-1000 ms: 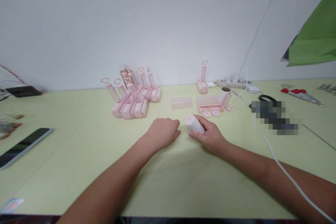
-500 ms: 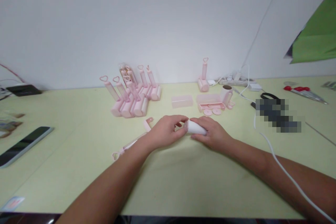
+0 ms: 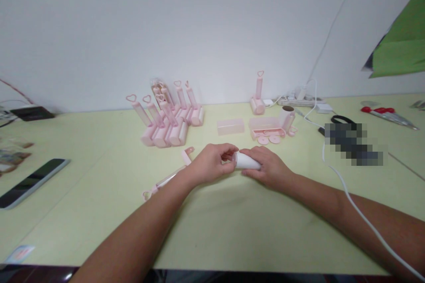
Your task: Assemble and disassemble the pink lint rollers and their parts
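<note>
My right hand (image 3: 269, 168) is wrapped round a white paper roll (image 3: 246, 162) lying on its side on the pale green table (image 3: 232, 225). My left hand (image 3: 212, 162) has its fingers curled and pinched against the roll's left end; what the fingertips hold there is hidden. Left of my left forearm lies a pink handle with a heart-shaped end (image 3: 166, 180), flat on the table. Behind the hands are a clear pink cover (image 3: 230, 126), a pink tray with parts (image 3: 265, 126) and small pink discs (image 3: 268, 139).
A cluster of finished pink rollers (image 3: 166, 117) stands at the back left, and a single one (image 3: 258, 96) by the wall. A phone (image 3: 29, 182) lies at the left. At the right are a white cable (image 3: 352, 203), a power strip (image 3: 299, 102) and red-handled scissors (image 3: 385, 113).
My left hand moved right from a loose fist beside the roll to pinch its left end. The roll was laid flatter. The pink handle came into view beside my left forearm.
</note>
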Demonstrator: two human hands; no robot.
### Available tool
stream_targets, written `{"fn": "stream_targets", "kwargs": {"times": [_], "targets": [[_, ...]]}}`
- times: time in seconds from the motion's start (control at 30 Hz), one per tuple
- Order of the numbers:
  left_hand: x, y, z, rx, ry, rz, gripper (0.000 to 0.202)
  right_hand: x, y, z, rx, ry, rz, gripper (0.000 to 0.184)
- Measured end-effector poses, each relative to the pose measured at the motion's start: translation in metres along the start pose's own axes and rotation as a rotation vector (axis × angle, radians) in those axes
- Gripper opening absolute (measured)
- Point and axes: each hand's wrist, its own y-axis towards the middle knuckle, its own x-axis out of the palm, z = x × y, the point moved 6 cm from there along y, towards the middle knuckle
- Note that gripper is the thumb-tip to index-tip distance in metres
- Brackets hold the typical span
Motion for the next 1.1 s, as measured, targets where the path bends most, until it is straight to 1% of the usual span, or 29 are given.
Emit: {"fn": "stream_targets", "kwargs": {"times": [0.13,0.23,0.3,0.33,0.4,0.5,0.57,0.6,0.63,0.7,0.77,0.83,0.9,0.97,1.1], "targets": [[-0.004,0.001,-0.007,-0.092,-0.039,0.056,0.04,-0.004,0.001,0.0,0.03,0.048,0.032,0.05],[-0.01,0.002,-0.01,-0.133,-0.055,0.122,0.04,-0.008,0.001,0.004,0.113,0.152,0.096,0.045],[-0.013,0.002,-0.007,-0.126,0.045,0.149,0.037,-0.011,0.0,0.01,0.189,0.224,0.156,0.043],[-0.013,0.002,-0.005,-0.108,0.137,0.139,0.035,-0.012,0.0,0.014,0.22,0.25,0.183,0.043],[-0.005,0.003,0.002,-0.044,0.358,0.051,0.028,-0.012,0.0,0.02,0.25,0.282,0.219,0.047],[0.014,0.002,0.006,0.052,0.647,-0.141,0.016,-0.009,-0.001,0.024,0.228,0.314,0.222,0.055],[0.021,0.002,0.005,0.057,0.745,-0.2,0.014,-0.006,-0.002,0.025,0.224,0.332,0.215,0.06],[0.021,0.002,0.004,0.042,0.758,-0.199,0.015,-0.005,-0.002,0.026,0.238,0.339,0.213,0.062],[0.019,0.002,0.004,0.018,0.745,-0.174,0.019,-0.004,-0.003,0.026,0.258,0.345,0.214,0.062],[0.01,0.002,0.002,-0.048,0.643,-0.063,0.033,-0.004,-0.005,0.025,0.282,0.361,0.216,0.058],[0.0,0.001,0.0,-0.115,0.451,0.074,0.052,-0.005,-0.005,0.019,0.248,0.384,0.201,0.051],[-0.003,0.0,-0.003,-0.145,0.213,0.148,0.062,-0.006,-0.004,0.011,0.191,0.404,0.171,0.048],[-0.002,0.002,-0.006,-0.135,0.007,0.167,0.058,-0.005,-0.005,0.006,0.159,0.43,0.135,0.051],[-0.001,0.004,-0.009,-0.12,-0.139,0.197,0.051,-0.002,-0.006,0.004,0.139,0.525,0.102,0.057],[-0.012,0.007,-0.021,-0.159,-0.314,0.338,0.044,0.009,-0.007,0.002,0.101,0.939,0.014,0.063]]}}
